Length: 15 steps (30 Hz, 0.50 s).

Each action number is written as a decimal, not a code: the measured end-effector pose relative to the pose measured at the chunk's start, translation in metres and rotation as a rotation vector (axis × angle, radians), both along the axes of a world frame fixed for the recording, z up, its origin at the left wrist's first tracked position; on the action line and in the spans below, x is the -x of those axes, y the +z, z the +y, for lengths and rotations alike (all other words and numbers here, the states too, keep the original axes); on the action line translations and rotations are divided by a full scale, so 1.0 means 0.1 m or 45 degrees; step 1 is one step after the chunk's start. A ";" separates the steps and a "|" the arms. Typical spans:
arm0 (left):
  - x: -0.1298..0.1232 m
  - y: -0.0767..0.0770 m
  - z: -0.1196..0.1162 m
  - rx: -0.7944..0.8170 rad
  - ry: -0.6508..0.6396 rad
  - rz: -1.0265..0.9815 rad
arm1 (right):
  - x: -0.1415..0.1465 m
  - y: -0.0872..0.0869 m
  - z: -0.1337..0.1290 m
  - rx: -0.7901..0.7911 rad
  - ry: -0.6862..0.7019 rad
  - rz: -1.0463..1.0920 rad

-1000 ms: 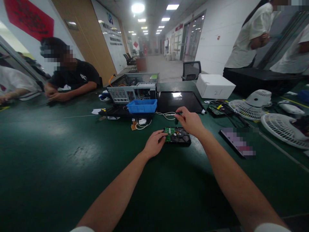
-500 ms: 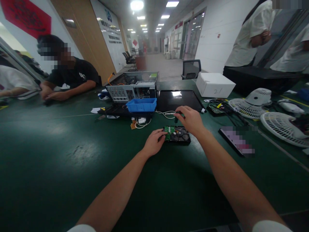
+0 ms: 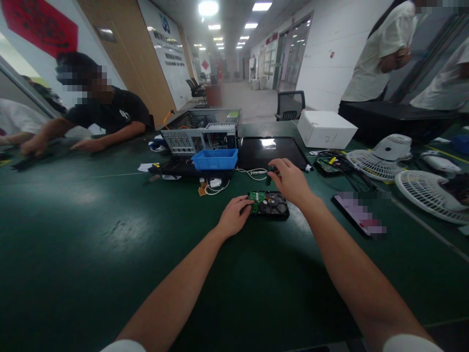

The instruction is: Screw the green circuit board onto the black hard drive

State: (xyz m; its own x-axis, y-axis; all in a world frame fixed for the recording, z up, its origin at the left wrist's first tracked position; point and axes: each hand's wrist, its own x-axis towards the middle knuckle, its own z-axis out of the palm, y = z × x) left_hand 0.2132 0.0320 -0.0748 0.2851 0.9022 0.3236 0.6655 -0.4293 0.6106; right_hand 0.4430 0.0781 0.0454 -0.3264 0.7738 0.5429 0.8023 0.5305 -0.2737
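Observation:
A hard drive (image 3: pixel 275 205) with a green circuit board lies flat on the dark green table (image 3: pixel 164 274). My left hand (image 3: pixel 234 215) is at the drive's left end, its fingertips on the board's edge, gripping the drive there. Above the drive, my right hand (image 3: pixel 289 180) is closed round the dark handle of a screwdriver (image 3: pixel 269 177), held upright. The screwdriver's tip is too thin to make out against the board.
Behind the drive are a blue tray (image 3: pixel 215 159), an open computer case (image 3: pixel 201 134) and a black panel (image 3: pixel 271 152). To the right are a phone (image 3: pixel 357 212), white fan parts (image 3: pixel 384 156) and a white box (image 3: pixel 326 129). A person (image 3: pixel 110 112) sits at the left.
My right hand has risen slightly with the screwdriver. My left hand and the drive have stayed put. The seated person's one arm has reached out to the left.

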 end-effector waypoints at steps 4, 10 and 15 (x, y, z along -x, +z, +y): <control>0.00 0.01 -0.01 -0.010 -0.005 -0.008 | 0.01 -0.01 -0.01 -0.016 -0.004 0.002; 0.00 0.03 -0.01 0.012 0.005 0.002 | -0.01 -0.05 0.03 -0.009 0.040 0.013; 0.01 0.01 0.00 0.007 -0.002 0.000 | 0.00 -0.04 0.02 0.032 0.009 -0.001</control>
State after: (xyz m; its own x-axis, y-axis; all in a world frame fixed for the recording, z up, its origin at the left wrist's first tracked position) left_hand 0.2127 0.0319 -0.0736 0.2863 0.9036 0.3186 0.6651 -0.4268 0.6128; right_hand 0.4432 0.0798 0.0417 -0.3324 0.7848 0.5231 0.7988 0.5291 -0.2863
